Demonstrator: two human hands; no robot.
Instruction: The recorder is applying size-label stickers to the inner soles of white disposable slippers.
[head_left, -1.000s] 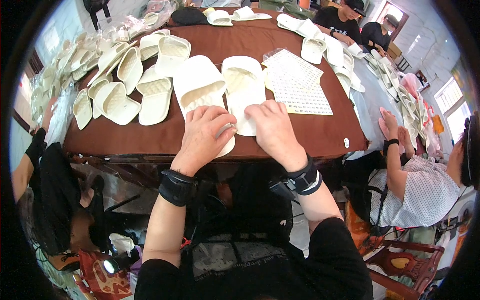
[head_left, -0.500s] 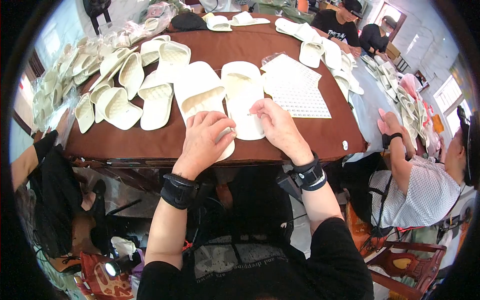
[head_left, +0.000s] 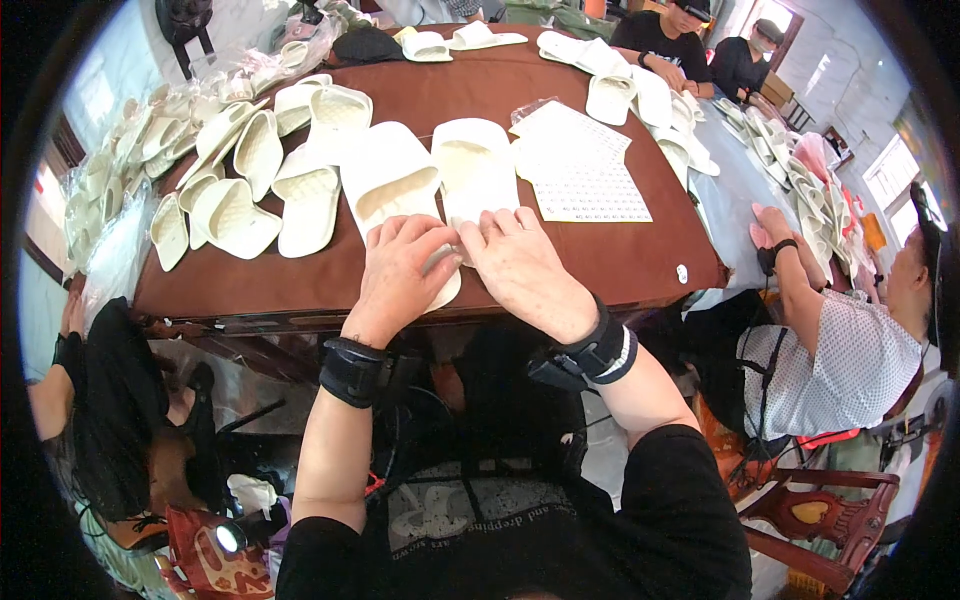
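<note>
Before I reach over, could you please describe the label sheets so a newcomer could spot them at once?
On the brown table, find the right hand over a pale slipper. Just right of that slipper lie the overlapping label sheets: flat, with rows of small marks, unlike the thick slippers nearby.

Facing you at twelve o'clock is a brown-covered table (head_left: 440,88), with a marbled wall (head_left: 125,55) at ten, a bright window (head_left: 892,178) past two, and a wooden chair (head_left: 838,522) at four.

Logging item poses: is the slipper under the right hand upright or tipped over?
Upright: the slipper lies with its strap uppermost and insole facing up; the right hand covers part of its heel.
</note>
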